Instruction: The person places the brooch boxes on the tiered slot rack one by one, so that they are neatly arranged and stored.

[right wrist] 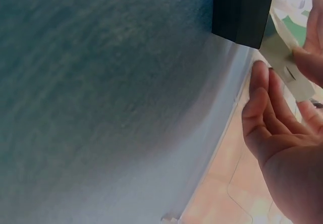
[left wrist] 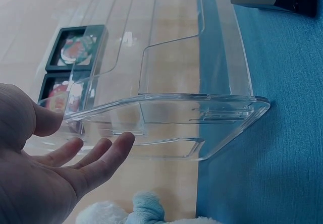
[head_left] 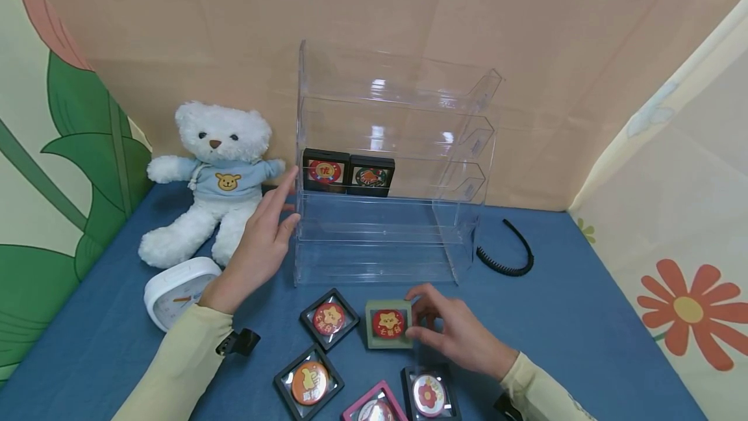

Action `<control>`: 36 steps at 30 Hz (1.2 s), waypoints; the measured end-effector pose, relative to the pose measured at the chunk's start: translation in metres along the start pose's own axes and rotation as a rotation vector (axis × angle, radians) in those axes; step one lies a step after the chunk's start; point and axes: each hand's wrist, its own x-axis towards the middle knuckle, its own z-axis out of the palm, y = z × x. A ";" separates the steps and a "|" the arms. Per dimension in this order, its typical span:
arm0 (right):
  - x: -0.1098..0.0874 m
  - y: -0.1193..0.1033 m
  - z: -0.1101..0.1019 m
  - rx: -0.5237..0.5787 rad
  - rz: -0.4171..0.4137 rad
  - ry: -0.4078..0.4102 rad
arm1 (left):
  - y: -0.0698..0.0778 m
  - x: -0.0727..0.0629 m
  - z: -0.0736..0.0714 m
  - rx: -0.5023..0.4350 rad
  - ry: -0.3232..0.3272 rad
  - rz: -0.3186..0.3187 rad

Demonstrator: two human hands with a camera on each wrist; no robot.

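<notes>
Green box [head_left: 388,325] pinched by the right hand [head_left: 458,330] before a clear rack [head_left: 409,213]

At the left, a white teddy bear [head_left: 224,167] sits by the back left corner of the desk [head_left: 561,349], with a white clock [head_left: 175,297] in front of it near the left edge. The left hand [head_left: 251,249] lies against the rack's left side, fingers extended and a little spread, not wrapped round it. The rack stands near the desk's back edge; at the left end of one tier are a black box [head_left: 325,171] and a second black box [head_left: 371,176], side by side.

Nearer the front, left to right, come an orange-badge box [head_left: 308,382], a red-badge box [head_left: 329,319], a pink-framed box [head_left: 376,408], the green box and a flower-badge box [head_left: 430,395]. Right thumb and forefinger pinch the green box at its right side; whether it is off the desk I cannot tell. Farther right, a black coil [head_left: 508,270] lies towards the back right corner.

The step in hand seems to be picking up the green box while the left hand steadies the rack. The next move calls for a sure pinch and a level lift, clear of the neighbouring boxes.
</notes>
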 end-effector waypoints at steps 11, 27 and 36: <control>-0.003 0.000 -0.010 -0.033 -0.053 0.191 | 0.000 0.000 0.000 0.004 -0.002 0.000; 0.014 -0.012 -0.066 -0.166 -0.116 0.450 | 0.000 0.000 0.001 0.004 0.002 0.000; 0.032 -0.017 -0.090 -0.219 -0.122 0.532 | 0.000 0.000 0.001 0.001 0.002 0.001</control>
